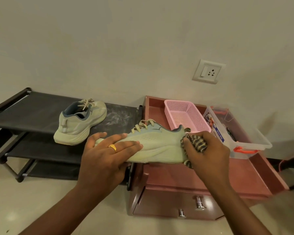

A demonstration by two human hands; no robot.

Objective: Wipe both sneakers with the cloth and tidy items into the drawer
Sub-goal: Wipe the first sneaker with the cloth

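Note:
My left hand (107, 150), with a gold ring, grips the toe end of a pale green sneaker (161, 145) held sideways above the gap between rack and cabinet. My right hand (209, 150) presses a striped brown cloth (196, 145) against the sneaker's heel. The second pale green sneaker (80, 122) stands upright on the top shelf of the black shoe rack (32, 112), heel towards me. A reddish-brown drawer (176, 204) with metal knobs is slightly pulled out below the cabinet top.
On the reddish cabinet top (244, 177) stand a pink mesh basket (187, 116) and a clear plastic box (241, 138) with orange latches. A wall socket (208, 72) sits above. The rack's top shelf shows white dust smears near its right end.

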